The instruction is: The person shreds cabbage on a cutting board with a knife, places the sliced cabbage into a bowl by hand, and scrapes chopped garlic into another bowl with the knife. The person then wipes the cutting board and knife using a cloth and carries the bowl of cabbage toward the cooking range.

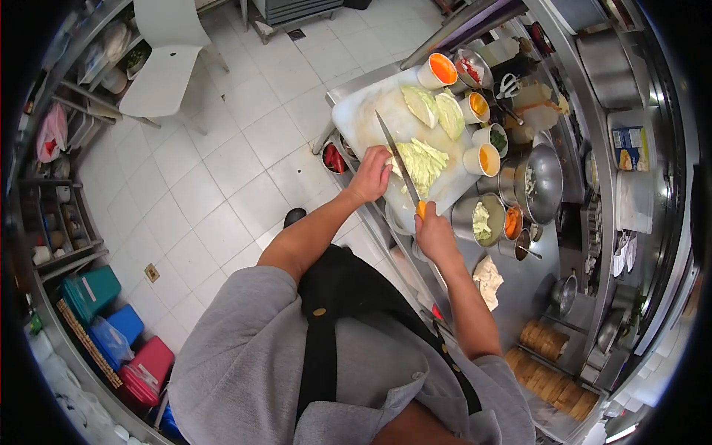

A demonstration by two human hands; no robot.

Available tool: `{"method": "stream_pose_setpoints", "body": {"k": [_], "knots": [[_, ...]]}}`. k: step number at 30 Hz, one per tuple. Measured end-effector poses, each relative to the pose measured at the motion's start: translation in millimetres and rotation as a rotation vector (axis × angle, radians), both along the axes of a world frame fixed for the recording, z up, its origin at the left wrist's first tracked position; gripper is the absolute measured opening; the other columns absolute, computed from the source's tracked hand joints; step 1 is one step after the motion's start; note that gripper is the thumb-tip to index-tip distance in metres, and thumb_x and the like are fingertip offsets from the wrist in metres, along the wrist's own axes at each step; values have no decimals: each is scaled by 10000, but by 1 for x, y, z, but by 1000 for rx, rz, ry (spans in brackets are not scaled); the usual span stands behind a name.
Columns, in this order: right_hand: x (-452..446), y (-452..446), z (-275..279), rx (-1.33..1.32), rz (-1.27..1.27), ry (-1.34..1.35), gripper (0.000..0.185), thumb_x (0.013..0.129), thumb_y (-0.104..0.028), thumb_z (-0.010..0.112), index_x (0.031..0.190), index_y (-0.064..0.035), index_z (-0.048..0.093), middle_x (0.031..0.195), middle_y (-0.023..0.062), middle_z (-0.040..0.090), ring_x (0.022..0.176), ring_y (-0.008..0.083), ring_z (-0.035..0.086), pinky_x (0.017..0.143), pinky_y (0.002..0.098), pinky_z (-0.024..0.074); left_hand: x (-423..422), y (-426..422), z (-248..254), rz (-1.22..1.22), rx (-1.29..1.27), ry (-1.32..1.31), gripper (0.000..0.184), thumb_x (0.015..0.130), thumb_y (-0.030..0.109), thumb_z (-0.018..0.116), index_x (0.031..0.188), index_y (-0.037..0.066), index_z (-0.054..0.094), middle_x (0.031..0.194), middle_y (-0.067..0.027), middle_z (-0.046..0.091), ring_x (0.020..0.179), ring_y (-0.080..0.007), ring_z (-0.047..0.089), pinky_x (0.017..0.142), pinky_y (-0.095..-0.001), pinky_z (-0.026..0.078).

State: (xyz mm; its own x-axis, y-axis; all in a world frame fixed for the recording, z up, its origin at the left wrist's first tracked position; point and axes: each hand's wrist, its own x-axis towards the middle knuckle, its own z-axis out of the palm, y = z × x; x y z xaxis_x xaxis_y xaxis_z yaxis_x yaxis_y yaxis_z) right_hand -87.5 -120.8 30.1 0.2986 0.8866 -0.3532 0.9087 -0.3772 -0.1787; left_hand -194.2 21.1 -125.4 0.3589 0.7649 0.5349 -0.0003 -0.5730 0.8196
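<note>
My right hand is wrapped around the yellow handle of a long kitchen knife. Its blade lies across a pile of cut pale-green cabbage on the white cutting board. On the other side of the blade, my left hand has curled fingers holding a piece of cabbage, mostly hidden beneath them. Farther up the board rest two cabbage wedges, one pale green wedge beside another wedge.
Along the board's right side stand several white tubs, including an orange-filled tub, and a steel pot with cabbage inside. A large steel bowl sits farther right. Nearby lie a cream cloth and scissors. A white chair stands on the floor.
</note>
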Motion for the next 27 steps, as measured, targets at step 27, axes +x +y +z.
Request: {"method": "stream_pose_setpoints", "body": {"k": [27], "knots": [[12, 19, -72, 145, -60, 71, 316, 922, -245, 553, 1053, 7, 414, 746, 288, 632, 712, 469, 636, 648, 550, 509, 7, 3, -2, 59, 33, 111, 257, 854, 5, 561, 1101, -24, 495, 1127, -246, 498, 1067, -424, 482, 951, -466, 403]]}}
